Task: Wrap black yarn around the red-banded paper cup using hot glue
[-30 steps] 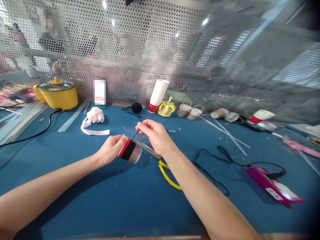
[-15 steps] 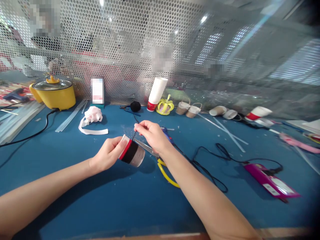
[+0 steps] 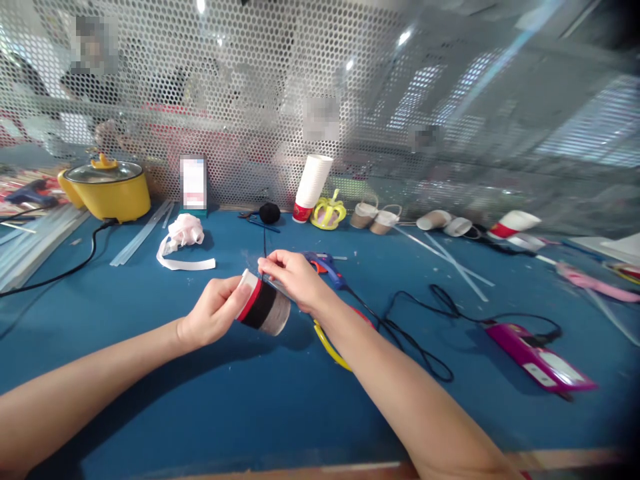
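Fingers of the left hand (image 3: pixel 213 313) grip the paper cup (image 3: pixel 263 309); the right hand (image 3: pixel 293 279) pinches black yarn (image 3: pixel 264 248). Keep it taut, laying each turn snug beside the last.

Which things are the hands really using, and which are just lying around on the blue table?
In use:
- left hand holds the paper cup
- right hand pinches the black yarn

Lying about:
- yellow pot
- white ribbon
- cup stack
- glue gun
- pink box
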`<state>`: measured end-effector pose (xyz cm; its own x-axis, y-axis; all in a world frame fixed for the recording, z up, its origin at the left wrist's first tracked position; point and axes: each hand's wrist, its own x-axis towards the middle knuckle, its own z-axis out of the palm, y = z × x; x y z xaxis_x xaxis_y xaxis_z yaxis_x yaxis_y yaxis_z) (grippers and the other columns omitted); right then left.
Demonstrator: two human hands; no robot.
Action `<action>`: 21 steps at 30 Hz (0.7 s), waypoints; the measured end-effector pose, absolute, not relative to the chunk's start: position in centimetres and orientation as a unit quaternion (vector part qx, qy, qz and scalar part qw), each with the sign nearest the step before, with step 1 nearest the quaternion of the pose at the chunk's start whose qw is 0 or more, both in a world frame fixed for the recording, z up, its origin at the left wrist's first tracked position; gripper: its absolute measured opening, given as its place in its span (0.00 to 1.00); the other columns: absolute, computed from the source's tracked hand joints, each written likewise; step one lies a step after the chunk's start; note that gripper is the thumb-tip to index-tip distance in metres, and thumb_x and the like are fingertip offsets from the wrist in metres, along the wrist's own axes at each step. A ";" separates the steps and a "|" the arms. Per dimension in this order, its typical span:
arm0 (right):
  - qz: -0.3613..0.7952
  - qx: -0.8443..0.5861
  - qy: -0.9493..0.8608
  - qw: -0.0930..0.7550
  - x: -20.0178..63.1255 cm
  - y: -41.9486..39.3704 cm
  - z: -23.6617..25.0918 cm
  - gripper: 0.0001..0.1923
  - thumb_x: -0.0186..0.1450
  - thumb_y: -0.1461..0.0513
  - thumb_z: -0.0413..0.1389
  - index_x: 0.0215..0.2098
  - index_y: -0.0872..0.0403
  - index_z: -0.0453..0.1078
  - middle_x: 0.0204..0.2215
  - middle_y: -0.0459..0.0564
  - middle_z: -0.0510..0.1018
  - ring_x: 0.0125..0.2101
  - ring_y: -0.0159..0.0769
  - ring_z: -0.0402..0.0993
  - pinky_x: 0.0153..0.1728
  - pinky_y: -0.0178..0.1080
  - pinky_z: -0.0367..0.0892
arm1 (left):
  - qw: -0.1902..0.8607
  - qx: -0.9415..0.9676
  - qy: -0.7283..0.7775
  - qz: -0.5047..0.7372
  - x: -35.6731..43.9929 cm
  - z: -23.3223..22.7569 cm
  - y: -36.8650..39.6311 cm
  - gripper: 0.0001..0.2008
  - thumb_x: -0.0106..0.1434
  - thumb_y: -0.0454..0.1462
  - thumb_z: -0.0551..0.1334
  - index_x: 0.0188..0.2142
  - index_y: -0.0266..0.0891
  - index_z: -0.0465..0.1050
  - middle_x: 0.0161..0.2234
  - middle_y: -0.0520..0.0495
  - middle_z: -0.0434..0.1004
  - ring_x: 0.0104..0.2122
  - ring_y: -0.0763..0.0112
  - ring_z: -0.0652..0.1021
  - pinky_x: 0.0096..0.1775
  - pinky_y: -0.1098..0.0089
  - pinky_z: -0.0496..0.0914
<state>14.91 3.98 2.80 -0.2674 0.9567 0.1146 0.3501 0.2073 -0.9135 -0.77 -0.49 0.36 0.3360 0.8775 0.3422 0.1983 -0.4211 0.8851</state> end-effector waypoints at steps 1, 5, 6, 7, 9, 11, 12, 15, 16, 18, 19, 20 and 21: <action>0.415 -0.479 -0.681 0.367 14.9 3.9 2.8 0.12 0.57 0.56 0.53 0.22 0.56 0.65 0.20 0.43 0.68 0.22 0.29 0.62 0.28 0.34 0.57 | 0.382 0.723 0.371 0.441 -0.8 0.3 -0.5 0.22 0.63 0.50 0.46 0.20 0.37 0.57 0.17 0.55 0.54 0.19 0.79 0.55 0.22 0.75 0.55; 0.430 -0.483 -0.674 0.357 14.8 3.8 2.7 0.12 0.57 0.55 0.53 0.22 0.56 0.65 0.20 0.43 0.68 0.22 0.28 0.61 0.27 0.34 0.57 | 0.358 0.734 0.355 0.455 -0.9 0.2 -0.6 0.21 0.64 0.47 0.46 0.20 0.38 0.57 0.17 0.55 0.54 0.19 0.78 0.55 0.22 0.74 0.55; 0.429 -0.484 -0.675 0.356 14.8 3.7 2.8 0.12 0.57 0.55 0.53 0.22 0.56 0.65 0.20 0.43 0.68 0.22 0.28 0.61 0.27 0.33 0.57 | 0.353 0.737 0.352 0.456 -0.9 0.1 -0.6 0.21 0.64 0.47 0.45 0.20 0.38 0.56 0.17 0.55 0.54 0.19 0.78 0.55 0.22 0.74 0.55; 0.427 -0.483 -0.677 0.355 14.8 3.7 2.8 0.12 0.57 0.55 0.53 0.22 0.56 0.65 0.19 0.43 0.68 0.22 0.28 0.61 0.27 0.33 0.57 | 0.348 0.740 0.352 0.455 -0.9 0.1 -0.5 0.21 0.64 0.47 0.45 0.19 0.38 0.56 0.17 0.55 0.54 0.19 0.78 0.55 0.22 0.73 0.54; 0.422 -0.481 -0.683 0.353 14.8 3.6 2.9 0.13 0.57 0.55 0.53 0.23 0.56 0.65 0.19 0.43 0.67 0.22 0.29 0.61 0.27 0.33 0.56 | 0.344 0.742 0.354 0.453 -1.0 0.1 -0.5 0.21 0.64 0.48 0.45 0.19 0.38 0.55 0.17 0.54 0.54 0.19 0.78 0.55 0.22 0.73 0.54; 0.419 -0.477 -0.687 0.353 14.8 3.5 2.9 0.13 0.58 0.55 0.53 0.23 0.56 0.65 0.19 0.43 0.67 0.22 0.28 0.61 0.27 0.33 0.56 | 0.341 0.745 0.353 0.451 -1.0 0.2 -0.5 0.22 0.63 0.48 0.46 0.18 0.39 0.54 0.16 0.54 0.53 0.19 0.78 0.55 0.22 0.72 0.54; 0.420 -0.477 -0.688 0.352 14.8 3.5 2.9 0.13 0.58 0.55 0.53 0.22 0.56 0.65 0.19 0.43 0.67 0.22 0.28 0.61 0.26 0.33 0.56 | 0.340 0.747 0.352 0.451 -1.0 0.2 -0.6 0.21 0.63 0.48 0.46 0.18 0.39 0.54 0.16 0.54 0.53 0.19 0.77 0.55 0.22 0.72 0.54; 0.428 -0.486 -0.685 0.334 14.8 3.5 2.9 0.15 0.57 0.53 0.54 0.21 0.55 0.64 0.17 0.40 0.64 0.19 0.27 0.58 0.23 0.33 0.54 | 0.338 0.752 0.346 0.448 -1.0 0.3 -0.6 0.21 0.63 0.47 0.46 0.18 0.39 0.54 0.16 0.54 0.53 0.19 0.77 0.55 0.22 0.71 0.53; 0.434 -0.488 -0.684 0.326 14.8 3.6 2.9 0.16 0.56 0.51 0.54 0.21 0.55 0.64 0.16 0.40 0.63 0.18 0.27 0.57 0.22 0.33 0.54 | 0.340 0.752 0.347 0.447 -1.0 0.3 -0.5 0.21 0.63 0.47 0.47 0.18 0.39 0.54 0.16 0.54 0.53 0.19 0.77 0.55 0.23 0.71 0.53; 0.450 -0.478 -0.680 0.325 15.1 3.9 3.1 0.20 0.57 0.47 0.53 0.21 0.55 0.65 0.16 0.41 0.65 0.19 0.28 0.60 0.24 0.33 0.57 | 0.346 0.744 0.351 0.451 -0.9 0.2 -0.3 0.21 0.62 0.48 0.47 0.19 0.38 0.57 0.17 0.54 0.55 0.19 0.77 0.56 0.23 0.72 0.54; 0.460 -0.471 -0.677 0.329 15.4 4.0 3.2 0.22 0.57 0.45 0.51 0.22 0.55 0.66 0.18 0.43 0.68 0.21 0.29 0.64 0.26 0.34 0.59 | 0.351 0.735 0.356 0.458 -0.9 0.2 -0.2 0.21 0.62 0.48 0.48 0.20 0.38 0.59 0.18 0.54 0.56 0.20 0.77 0.57 0.24 0.72 0.55; 0.474 -0.463 -0.673 0.328 15.7 4.1 3.4 0.24 0.58 0.44 0.48 0.23 0.56 0.68 0.21 0.45 0.71 0.25 0.30 0.67 0.29 0.35 0.62 | 0.358 0.723 0.359 0.470 -0.9 0.1 0.0 0.21 0.62 0.49 0.48 0.21 0.37 0.61 0.19 0.53 0.59 0.21 0.76 0.58 0.25 0.73 0.57; 0.491 -0.454 -0.672 0.320 16.0 4.1 3.7 0.26 0.59 0.43 0.46 0.26 0.56 0.70 0.24 0.47 0.73 0.28 0.32 0.69 0.32 0.36 0.63 | 0.365 0.707 0.367 0.481 -0.9 0.0 0.2 0.20 0.63 0.49 0.47 0.23 0.37 0.63 0.21 0.52 0.61 0.22 0.76 0.60 0.26 0.73 0.58</action>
